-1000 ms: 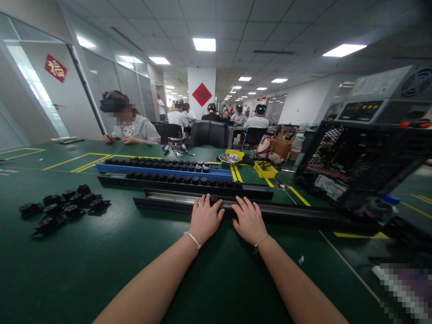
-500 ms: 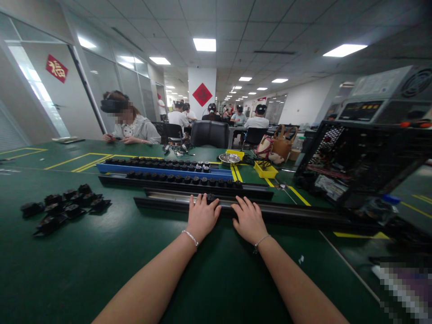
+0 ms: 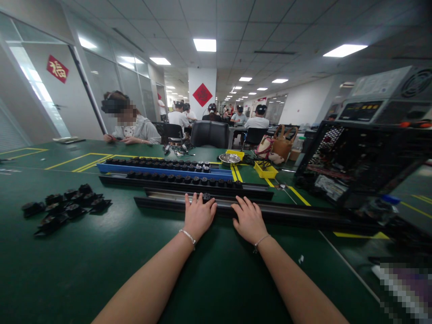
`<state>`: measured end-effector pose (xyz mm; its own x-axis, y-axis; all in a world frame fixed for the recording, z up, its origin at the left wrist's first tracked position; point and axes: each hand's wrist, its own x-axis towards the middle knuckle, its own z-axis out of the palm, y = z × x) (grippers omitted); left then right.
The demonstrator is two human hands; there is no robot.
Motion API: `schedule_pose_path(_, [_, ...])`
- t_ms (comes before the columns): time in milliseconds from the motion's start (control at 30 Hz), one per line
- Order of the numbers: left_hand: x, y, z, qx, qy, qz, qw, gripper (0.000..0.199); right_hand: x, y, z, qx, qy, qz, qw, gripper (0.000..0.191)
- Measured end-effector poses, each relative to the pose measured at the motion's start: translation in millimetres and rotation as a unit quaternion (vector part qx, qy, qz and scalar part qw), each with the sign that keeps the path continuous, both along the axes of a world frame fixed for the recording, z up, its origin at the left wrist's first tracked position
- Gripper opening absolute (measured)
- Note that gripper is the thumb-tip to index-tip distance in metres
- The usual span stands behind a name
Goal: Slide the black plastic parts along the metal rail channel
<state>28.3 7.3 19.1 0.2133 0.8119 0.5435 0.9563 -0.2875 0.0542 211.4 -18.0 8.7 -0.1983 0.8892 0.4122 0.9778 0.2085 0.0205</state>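
A long black rail (image 3: 168,202) with an open channel lies across the table before me. In its channel sits a small black socket module (image 3: 207,196), between the thumb and index finger of my left hand (image 3: 199,213). The other fingers of that hand rest over the rail. Further right, my right hand (image 3: 250,219) lies on the same rail with fingers spread and nothing in them. Behind it, another black rail (image 3: 256,192) and a blue rail (image 3: 111,168) carry rows of similar black modules.
A pile of loose black modules (image 3: 72,208) lies on the green table (image 3: 111,274) at left. An opened computer case (image 3: 324,171) stands at right. Beyond the rails are a metal dish (image 3: 229,158) and a yellow tray (image 3: 265,171). A co-worker (image 3: 135,128) sits across the table.
My left hand has slid slightly left along the rail, and the black socket module has shifted left with it. My right hand has stayed in place.
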Motion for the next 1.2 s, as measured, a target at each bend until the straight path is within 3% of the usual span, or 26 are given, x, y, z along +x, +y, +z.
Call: schedule_pose_path(1200, [-27.6, 11.6, -1.1, -0.006, -0.03, 0.039, 0.999, 0.037, -0.4, -0.1, -1.2, 0.002, -0.008, -0.005, 1.0, 0.042])
